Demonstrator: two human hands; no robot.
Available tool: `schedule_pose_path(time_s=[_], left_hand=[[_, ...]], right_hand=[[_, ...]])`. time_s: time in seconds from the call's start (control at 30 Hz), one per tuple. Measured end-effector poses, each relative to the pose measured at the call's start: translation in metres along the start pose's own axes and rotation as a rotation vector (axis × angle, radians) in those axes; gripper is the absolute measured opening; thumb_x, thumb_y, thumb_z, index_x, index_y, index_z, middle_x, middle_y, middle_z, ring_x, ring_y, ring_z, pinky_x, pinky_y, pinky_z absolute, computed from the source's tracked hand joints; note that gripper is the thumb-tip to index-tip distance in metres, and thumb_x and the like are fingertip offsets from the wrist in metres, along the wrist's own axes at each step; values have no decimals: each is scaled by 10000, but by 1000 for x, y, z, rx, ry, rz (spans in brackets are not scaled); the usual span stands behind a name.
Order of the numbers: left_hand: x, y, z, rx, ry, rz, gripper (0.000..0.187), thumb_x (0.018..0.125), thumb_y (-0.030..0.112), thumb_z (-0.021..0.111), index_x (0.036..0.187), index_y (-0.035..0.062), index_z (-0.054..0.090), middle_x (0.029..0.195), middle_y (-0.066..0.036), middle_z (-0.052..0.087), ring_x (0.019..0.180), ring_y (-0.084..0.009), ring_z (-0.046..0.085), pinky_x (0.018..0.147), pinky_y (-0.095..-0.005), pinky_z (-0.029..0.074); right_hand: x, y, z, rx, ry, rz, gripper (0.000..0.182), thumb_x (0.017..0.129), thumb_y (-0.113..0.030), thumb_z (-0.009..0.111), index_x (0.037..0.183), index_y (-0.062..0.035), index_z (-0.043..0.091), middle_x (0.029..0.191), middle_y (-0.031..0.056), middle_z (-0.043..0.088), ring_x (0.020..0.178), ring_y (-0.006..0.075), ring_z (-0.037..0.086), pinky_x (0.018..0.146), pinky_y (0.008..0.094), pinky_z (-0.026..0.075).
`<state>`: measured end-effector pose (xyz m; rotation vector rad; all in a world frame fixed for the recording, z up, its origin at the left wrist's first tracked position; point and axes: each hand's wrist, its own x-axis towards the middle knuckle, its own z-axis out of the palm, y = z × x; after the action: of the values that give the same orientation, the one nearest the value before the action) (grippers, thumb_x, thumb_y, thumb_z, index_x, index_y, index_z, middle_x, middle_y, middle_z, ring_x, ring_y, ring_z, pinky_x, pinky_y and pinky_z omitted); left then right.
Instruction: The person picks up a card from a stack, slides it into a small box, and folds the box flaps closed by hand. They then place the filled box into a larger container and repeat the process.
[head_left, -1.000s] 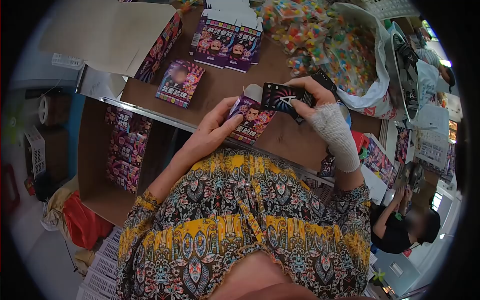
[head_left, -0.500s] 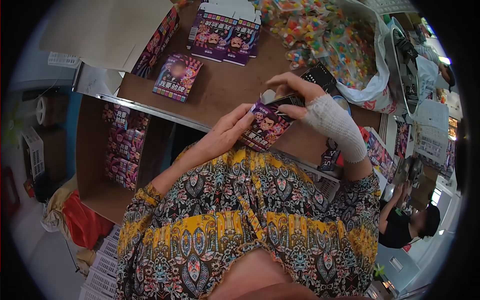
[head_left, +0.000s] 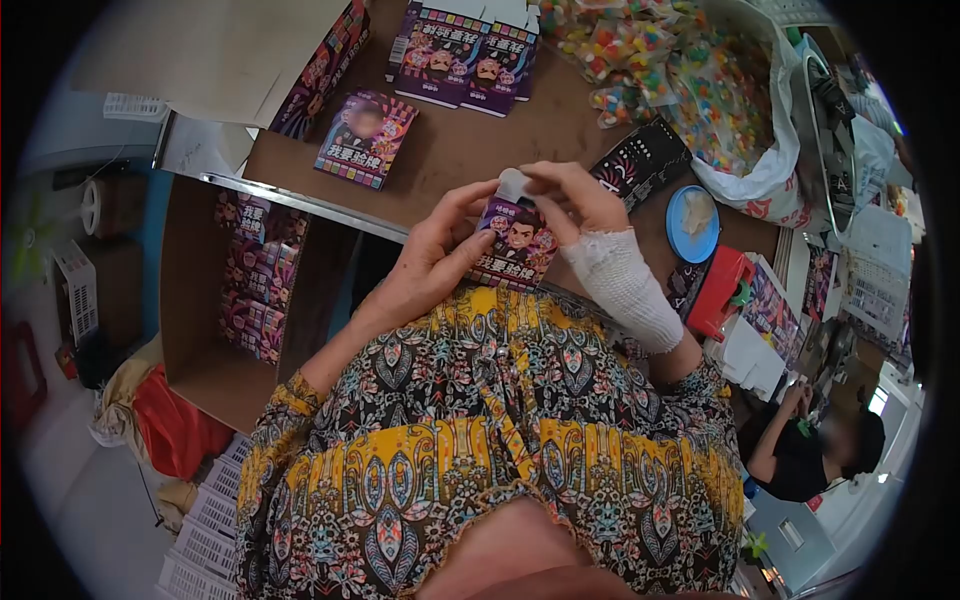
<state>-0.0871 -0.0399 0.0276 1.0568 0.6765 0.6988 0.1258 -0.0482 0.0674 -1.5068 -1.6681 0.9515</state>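
Note:
A small purple printed box [head_left: 512, 250] is held upright near my chest, its pale top flap raised. My left hand [head_left: 437, 250] grips the box along its left side, thumb on the front face. My right hand [head_left: 580, 205], wrapped in a white knitted covering at the palm and wrist, has its fingers closed at the box's top right edge by the flap; whether they pinch the flap is hard to make out. Beyond, a closed purple box [head_left: 366, 140] lies on the brown table [head_left: 450, 140]. Flat purple cartons [head_left: 447, 60] are stacked at the back.
Bagged colourful candies [head_left: 690, 80] fill the back right. A black patterned box [head_left: 645, 160], a blue dish [head_left: 692, 225] and a red object [head_left: 722, 293] lie to the right. An open cardboard carton [head_left: 200, 300] with purple boxes stands lower left. Another person [head_left: 800, 450] is at far right.
The black item that my right hand held at the box's opening no longer shows. My right hand has moved to the top flap, and the box now stands more upright. The whole view has shifted slightly.

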Motion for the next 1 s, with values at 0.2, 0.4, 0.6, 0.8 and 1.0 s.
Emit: schedule_pose_path(time_s=[0.2,0.4,0.6,0.8,1.0], left_hand=[[-5,2,-5,6,19,-48,489,1040,48,552,1501,53,389,1319,-103,574,1168,-127,580,998,-283,482],[-6,-13,-9,-179,66,-46,429,1045,61,551,1457,49,434,1255,-97,621,1124,-104,596,941,-260,512],[3,-32,-26,88,152,-187,282,1060,118,545,1325,28,567,1058,-20,661,992,-58,620,836,-215,512],[6,-18,-2,29,330,30,143,1024,141,629,1072,7,645,940,2,647,884,-41,583,765,-208,488],[15,-11,-10,184,150,-89,153,1009,158,656,1021,6,640,871,27,621,799,-24,540,697,-195,446]], right_hand=[[-3,-3,17,-37,134,-210,288,899,22,651,1180,-43,658,1100,154,655,999,334,660,892,361,533],[-38,28,16,143,139,171,216,943,-29,678,1158,-21,663,1099,64,568,974,158,664,836,258,535],[-39,46,23,607,14,410,241,958,-39,671,1192,11,634,1116,78,661,961,115,660,812,248,542],[-43,42,19,348,69,167,202,940,-57,688,1136,-10,674,925,38,675,892,119,647,795,251,516],[-37,44,-4,346,-7,315,134,931,-116,724,991,3,716,918,22,675,852,83,620,763,237,488]])
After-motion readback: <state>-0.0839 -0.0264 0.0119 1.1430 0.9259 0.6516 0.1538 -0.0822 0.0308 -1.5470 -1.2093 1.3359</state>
